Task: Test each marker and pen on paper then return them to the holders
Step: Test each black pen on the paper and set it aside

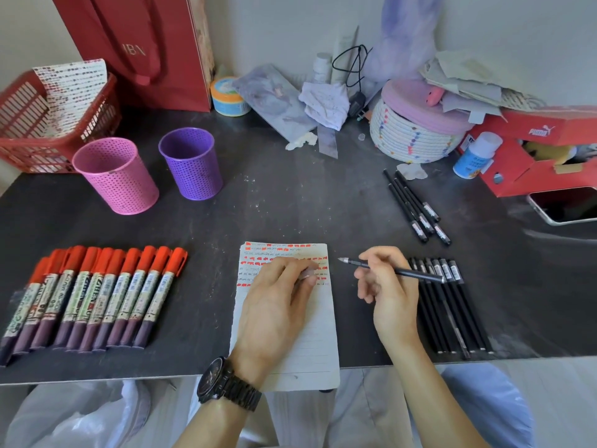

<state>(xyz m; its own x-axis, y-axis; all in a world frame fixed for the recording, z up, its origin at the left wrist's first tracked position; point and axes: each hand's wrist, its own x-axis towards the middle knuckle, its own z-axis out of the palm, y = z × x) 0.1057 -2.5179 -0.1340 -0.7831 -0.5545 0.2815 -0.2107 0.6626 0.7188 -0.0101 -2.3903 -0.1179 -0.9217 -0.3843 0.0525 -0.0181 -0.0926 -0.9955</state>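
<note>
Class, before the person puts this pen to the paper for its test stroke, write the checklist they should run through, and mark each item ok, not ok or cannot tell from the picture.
1. Pen in hand: the right hand grips a black pen. Ok.
2. Cap off: the bare tip points toward the paper. Ok.
3. Paper steadied: the left hand rests on the sheet. Ok.
4. Room to write: blank lines show below the orange and dark marks. Ok.
5. Tip on the sheet: it hangs beside the right edge, off the paper. Not ok.
6. Holders ready: the pink cup and purple cup stand upright; their insides are not fully visible. Cannot tell.
</note>
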